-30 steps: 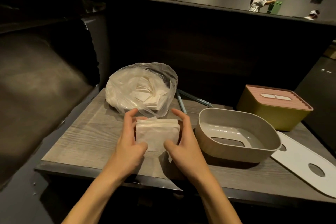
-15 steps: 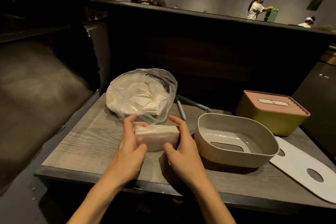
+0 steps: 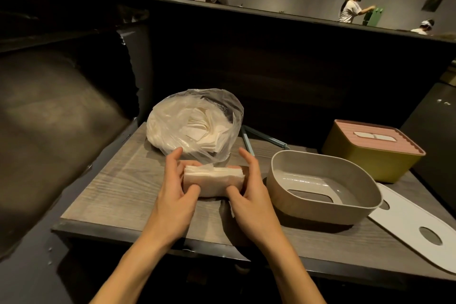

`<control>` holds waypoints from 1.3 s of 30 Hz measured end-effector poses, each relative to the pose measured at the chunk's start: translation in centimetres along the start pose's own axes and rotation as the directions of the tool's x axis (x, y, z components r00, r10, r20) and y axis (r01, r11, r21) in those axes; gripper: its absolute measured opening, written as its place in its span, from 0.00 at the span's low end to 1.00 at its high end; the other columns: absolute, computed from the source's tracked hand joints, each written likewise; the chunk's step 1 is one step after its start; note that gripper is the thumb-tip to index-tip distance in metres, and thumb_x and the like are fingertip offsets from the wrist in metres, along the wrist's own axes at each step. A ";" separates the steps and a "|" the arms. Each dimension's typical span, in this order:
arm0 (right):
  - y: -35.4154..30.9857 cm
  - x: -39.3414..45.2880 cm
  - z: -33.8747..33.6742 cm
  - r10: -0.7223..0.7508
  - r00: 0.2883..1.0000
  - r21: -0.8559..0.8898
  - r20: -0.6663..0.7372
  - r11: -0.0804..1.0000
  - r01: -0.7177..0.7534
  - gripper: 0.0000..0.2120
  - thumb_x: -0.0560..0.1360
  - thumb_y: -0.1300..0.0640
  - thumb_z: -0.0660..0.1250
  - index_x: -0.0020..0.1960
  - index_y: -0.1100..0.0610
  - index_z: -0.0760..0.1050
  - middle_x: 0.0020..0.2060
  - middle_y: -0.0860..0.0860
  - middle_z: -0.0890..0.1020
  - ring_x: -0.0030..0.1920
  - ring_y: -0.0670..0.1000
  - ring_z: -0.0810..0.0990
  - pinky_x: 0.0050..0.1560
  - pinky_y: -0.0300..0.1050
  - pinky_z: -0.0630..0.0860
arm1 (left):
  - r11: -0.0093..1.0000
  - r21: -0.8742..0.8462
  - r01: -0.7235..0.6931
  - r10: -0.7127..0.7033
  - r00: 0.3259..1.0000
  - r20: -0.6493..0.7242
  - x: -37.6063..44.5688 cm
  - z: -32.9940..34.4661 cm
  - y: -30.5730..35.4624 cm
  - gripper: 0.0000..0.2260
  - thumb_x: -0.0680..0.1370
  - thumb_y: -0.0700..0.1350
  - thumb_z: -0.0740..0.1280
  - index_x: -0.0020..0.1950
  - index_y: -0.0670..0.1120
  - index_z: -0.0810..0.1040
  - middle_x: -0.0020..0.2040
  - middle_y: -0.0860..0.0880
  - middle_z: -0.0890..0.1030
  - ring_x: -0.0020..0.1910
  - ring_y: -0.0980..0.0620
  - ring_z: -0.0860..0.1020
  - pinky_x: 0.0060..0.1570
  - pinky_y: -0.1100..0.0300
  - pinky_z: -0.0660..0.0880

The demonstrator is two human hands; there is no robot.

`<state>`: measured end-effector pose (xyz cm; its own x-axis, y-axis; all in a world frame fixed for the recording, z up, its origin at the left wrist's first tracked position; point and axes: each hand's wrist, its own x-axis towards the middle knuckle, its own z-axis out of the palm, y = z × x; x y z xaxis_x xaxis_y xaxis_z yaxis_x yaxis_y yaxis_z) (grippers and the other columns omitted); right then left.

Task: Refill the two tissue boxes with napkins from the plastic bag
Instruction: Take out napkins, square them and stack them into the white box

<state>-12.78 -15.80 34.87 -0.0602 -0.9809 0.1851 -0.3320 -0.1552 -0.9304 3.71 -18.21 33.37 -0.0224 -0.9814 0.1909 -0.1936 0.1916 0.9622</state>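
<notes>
A stack of white napkins (image 3: pixel 213 179) stands on edge on the wooden table, squeezed between both hands. My left hand (image 3: pixel 176 191) grips its left end, thumb in front. My right hand (image 3: pixel 251 195) grips its right end the same way. Just behind lies the clear plastic bag (image 3: pixel 192 128) full of napkins. To the right sits the grey tissue box (image 3: pixel 320 185), upside down and open, with its slot at the bottom. Its white base plate (image 3: pixel 414 227) lies flat to the right. The yellow tissue box with a pink lid (image 3: pixel 372 153) stands closed at the back right.
The wooden table (image 3: pixel 116 185) ends close in front of my arms. A dark padded bench fills the left side, and a dark partition rises behind the table. Thin blue-grey sticks (image 3: pixel 261 137) lie behind the bag. Several people work in the far background.
The napkin stack lay flat between my hands; both hands have tipped it up onto its edge and pressed it tighter. The camera has moved slightly closer.
</notes>
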 end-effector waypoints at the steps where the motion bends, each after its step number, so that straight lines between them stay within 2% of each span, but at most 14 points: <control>1: 0.1 0.0 0.0 0.006 1.000 -0.009 0.008 1.000 -0.006 0.36 0.78 0.67 0.62 0.77 0.38 0.58 0.42 0.39 0.79 0.42 0.36 0.78 0.46 0.31 0.73 | 1.000 0.020 0.016 -0.017 1.000 0.017 -0.1 0.0 0.0 0.32 0.73 0.42 0.62 0.64 0.77 0.59 0.59 0.59 0.79 0.57 0.58 0.80 0.61 0.57 0.75; 3: 0.1 0.0 0.1 0.003 1.000 -0.022 0.006 1.000 -0.003 0.36 0.78 0.67 0.63 0.78 0.40 0.58 0.41 0.37 0.78 0.42 0.35 0.78 0.47 0.30 0.72 | 0.998 0.053 0.026 -0.028 0.999 0.035 -0.2 0.1 0.1 0.33 0.75 0.41 0.63 0.66 0.75 0.57 0.67 0.56 0.76 0.58 0.61 0.78 0.62 0.59 0.73; 5: -0.1 0.1 0.2 -0.010 1.000 -0.020 0.009 1.000 0.010 0.34 0.79 0.66 0.64 0.77 0.39 0.59 0.49 0.36 0.81 0.49 0.34 0.80 0.52 0.29 0.73 | 0.996 0.087 0.035 -0.038 0.999 0.031 -0.3 0.1 0.2 0.33 0.80 0.36 0.64 0.73 0.67 0.55 0.69 0.55 0.74 0.58 0.65 0.77 0.56 0.70 0.70; 8: 0.0 0.1 0.2 -0.021 1.000 -0.009 -0.003 1.000 0.021 0.28 0.81 0.61 0.67 0.76 0.41 0.64 0.58 0.41 0.82 0.57 0.36 0.81 0.57 0.30 0.75 | 0.987 0.157 0.046 -0.046 0.999 -0.002 -0.3 0.3 0.6 0.31 0.81 0.38 0.66 0.78 0.57 0.55 0.58 0.66 0.74 0.51 0.71 0.76 0.45 0.77 0.70; 13: 0.0 -0.7 -0.3 0.007 1.000 -0.053 -0.008 0.999 -0.008 0.23 0.80 0.56 0.69 0.69 0.38 0.68 0.50 0.44 0.84 0.48 0.43 0.83 0.48 0.42 0.81 | 0.988 0.144 0.056 -0.052 0.998 -0.029 1.1 -0.6 1.5 0.25 0.79 0.41 0.70 0.71 0.56 0.63 0.53 0.62 0.78 0.52 0.60 0.79 0.49 0.61 0.74; 17: -1.5 -1.8 -0.8 0.040 0.998 -0.050 0.052 0.998 -0.038 0.20 0.80 0.52 0.69 0.64 0.36 0.64 0.50 0.44 0.84 0.44 0.44 0.85 0.43 0.44 0.83 | 0.979 0.205 -0.010 0.000 0.999 0.049 2.4 -1.5 4.1 0.08 0.81 0.44 0.69 0.57 0.55 0.78 0.52 0.58 0.80 0.48 0.63 0.79 0.43 0.69 0.72; 20: -3.4 -2.6 -1.9 0.025 0.998 -0.085 0.063 0.996 -0.020 0.12 0.83 0.48 0.65 0.59 0.36 0.64 0.49 0.46 0.84 0.42 0.45 0.86 0.41 0.47 0.84 | 0.974 0.226 -0.024 -0.009 0.990 0.142 3.4 -1.1 6.3 0.07 0.81 0.48 0.68 0.58 0.58 0.77 0.53 0.61 0.79 0.48 0.68 0.78 0.40 0.73 0.72; 22: -4.8 -2.9 -3.7 0.001 0.999 -0.175 0.051 0.985 0.008 0.07 0.84 0.46 0.63 0.57 0.37 0.64 0.45 0.47 0.83 0.38 0.41 0.83 0.37 0.41 0.80 | 0.969 0.241 -0.061 0.011 0.979 0.203 4.1 -0.2 7.8 0.10 0.81 0.49 0.68 0.61 0.58 0.77 0.55 0.61 0.78 0.48 0.69 0.78 0.43 0.72 0.72; 24: -6.0 -2.9 -5.6 -0.011 0.998 -0.230 0.067 0.973 0.026 0.05 0.84 0.46 0.62 0.55 0.37 0.67 0.39 0.48 0.82 0.34 0.40 0.78 0.33 0.37 0.74 | 0.967 0.227 -0.114 0.052 0.963 0.264 4.4 0.8 9.2 0.11 0.82 0.49 0.68 0.64 0.56 0.78 0.57 0.59 0.79 0.52 0.62 0.78 0.49 0.65 0.74; 26: -6.6 -2.8 -8.1 -0.006 0.998 -0.271 0.064 0.962 0.023 0.04 0.83 0.46 0.63 0.55 0.36 0.70 0.41 0.46 0.82 0.37 0.40 0.79 0.34 0.35 0.74 | 0.964 0.212 -0.160 0.087 0.945 0.316 4.8 2.6 10.4 0.12 0.82 0.49 0.67 0.66 0.54 0.79 0.57 0.57 0.79 0.55 0.60 0.77 0.52 0.61 0.74; 29: -6.3 -2.3 -11.2 0.016 0.999 -0.365 0.029 0.931 -0.004 0.04 0.82 0.45 0.64 0.55 0.36 0.71 0.43 0.43 0.83 0.42 0.40 0.80 0.36 0.35 0.75 | 0.950 0.236 -0.206 0.105 0.920 0.378 5.8 5.8 11.7 0.14 0.82 0.50 0.67 0.69 0.55 0.78 0.55 0.63 0.76 0.56 0.64 0.75 0.54 0.65 0.72; 32: -5.2 -1.1 -13.3 0.042 0.999 -0.435 -0.003 0.900 -0.039 0.04 0.83 0.48 0.64 0.54 0.39 0.71 0.39 0.43 0.82 0.39 0.41 0.80 0.36 0.34 0.75 | 0.933 0.288 -0.218 0.089 0.912 0.401 7.5 8.9 12.1 0.15 0.81 0.51 0.69 0.68 0.55 0.79 0.61 0.57 0.79 0.62 0.57 0.76 0.61 0.57 0.76; 35: -4.0 0.0 -14.9 0.163 0.986 -0.493 0.015 0.859 -0.135 0.03 0.84 0.52 0.65 0.53 0.44 0.72 0.41 0.45 0.83 0.40 0.44 0.80 0.35 0.32 0.73 | 0.870 0.415 -0.268 0.062 0.893 0.447 8.6 11.8 12.0 0.15 0.81 0.50 0.69 0.68 0.53 0.80 0.65 0.53 0.80 0.65 0.55 0.77 0.62 0.59 0.73; 39: -2.7 1.2 -15.9 0.382 0.915 -0.580 0.129 0.778 -0.242 0.04 0.83 0.56 0.66 0.53 0.48 0.75 0.48 0.49 0.82 0.48 0.49 0.80 0.48 0.42 0.75 | 0.741 0.578 -0.341 0.024 0.874 0.485 8.3 14.1 11.4 0.14 0.80 0.50 0.72 0.65 0.51 0.81 0.63 0.51 0.81 0.62 0.53 0.79 0.61 0.56 0.75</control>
<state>-26.88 -14.71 42.63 -0.0600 -0.9722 -0.2265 -0.7892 0.1851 -0.5855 -12.50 -24.44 43.16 -0.4998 -0.8609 0.0958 -0.7028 0.4677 0.5360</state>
